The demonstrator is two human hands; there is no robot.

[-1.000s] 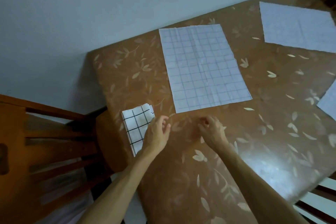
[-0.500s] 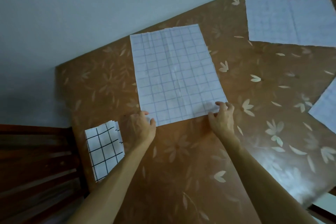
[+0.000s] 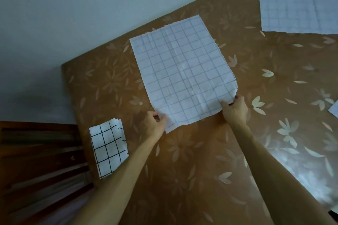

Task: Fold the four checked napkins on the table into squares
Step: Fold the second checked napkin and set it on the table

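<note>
Nearest, both bare forearms reach out over the brown leaf-patterned table (image 3: 201,160). Just left of the left forearm, by the table's near-left edge, lies a folded napkin (image 3: 108,149) with bold black checks, squared off and set aside, so one of the four looks done. Beyond it, the left hand (image 3: 155,124) pinches the near-left corner of an open napkin (image 3: 182,73), thumb on top and fingers tucked beneath the cloth. The right hand (image 3: 235,108) pinches the near-right corner in the same way, and the hem there curls up slightly off the table. Gripping the two near corners together is likely meant to let the person lift that edge evenly and carry it over to the far edge for a first fold. This napkin lies pale side up, its grid faint, with a lengthwise crease down the middle; its far end reaches almost to the table's back edge by the wall. Farther off, a second open napkin (image 3: 298,3) lies flat at the top right, well apart. A sliver of another cloth (image 3: 333,108), probably the fourth napkin, shows at the right border.
</note>
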